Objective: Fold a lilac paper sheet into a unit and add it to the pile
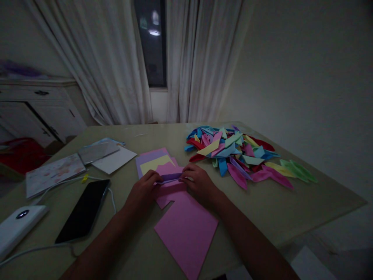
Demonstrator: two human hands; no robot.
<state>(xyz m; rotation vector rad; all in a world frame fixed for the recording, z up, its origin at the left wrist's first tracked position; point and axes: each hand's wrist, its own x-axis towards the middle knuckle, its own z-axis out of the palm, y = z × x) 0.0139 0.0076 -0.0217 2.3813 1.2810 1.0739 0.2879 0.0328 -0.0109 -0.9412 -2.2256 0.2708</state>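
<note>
A narrow folded strip of purple paper (171, 177) is held level between my two hands. My left hand (147, 187) pinches its left end, and my right hand (198, 183) has its fingers closed on the right end. Beneath the strip lie pink sheets (188, 229), one of them reaching toward the table's front edge. Behind my left hand, a yellow sheet (155, 163) rests on a purple sheet (143, 157).
A heap of folded coloured papers (230, 149) covers the back right of the table (262, 210). At left are a black phone (84, 210), a white power bank (21, 225), a cable (37, 247), a patterned booklet (54, 175) and a white card (115, 160).
</note>
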